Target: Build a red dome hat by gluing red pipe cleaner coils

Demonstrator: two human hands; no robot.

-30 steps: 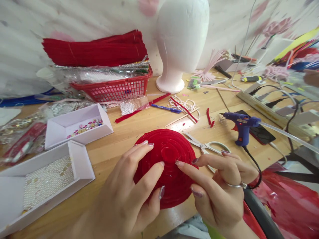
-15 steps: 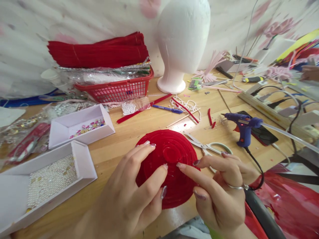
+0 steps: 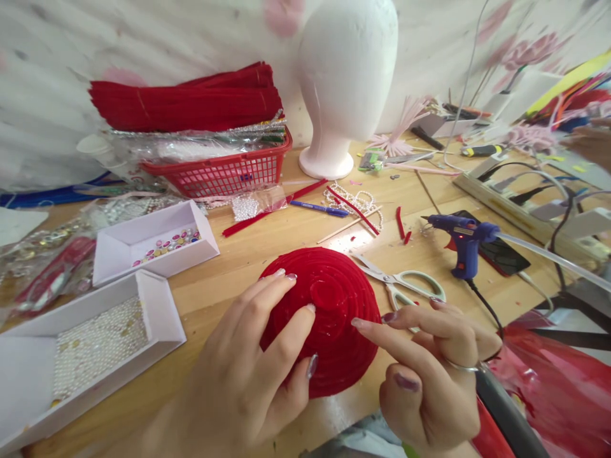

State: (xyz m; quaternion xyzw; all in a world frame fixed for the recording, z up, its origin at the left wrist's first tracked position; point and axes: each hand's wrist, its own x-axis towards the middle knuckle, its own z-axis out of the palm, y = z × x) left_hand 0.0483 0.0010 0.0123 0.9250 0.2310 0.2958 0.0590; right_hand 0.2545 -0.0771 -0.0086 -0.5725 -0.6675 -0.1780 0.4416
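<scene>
A round red piece (image 3: 329,362), built of coiled fuzzy stems like pipe cleaners, lies on the table in front of me. Its centre has a small raised disc, and thin glossy strands show around it. My left hand (image 3: 248,343) rests over its left side with fingers spread, fingertips on the coils. At the right edge, my right hand (image 3: 429,362) has its index finger stretched toward the surface; whether the tip touches, I cannot tell. The thumb is apart and nothing shows between the fingers. White-handled scissors (image 3: 392,278) lie just right of the piece, blades partly apart.
A blue glue gun (image 3: 463,238) stands at right by a phone (image 3: 506,254) and a power strip (image 3: 515,210). Behind are a white foam head (image 3: 348,70) and a red basket (image 3: 214,175). White boxes of gems (image 3: 107,254) and pearls (image 3: 165,324) sit left.
My right hand has drawn back to the right, its index fingertip leaving the middle for the edge of the red piece. The left index finger has shifted slightly up and left.
</scene>
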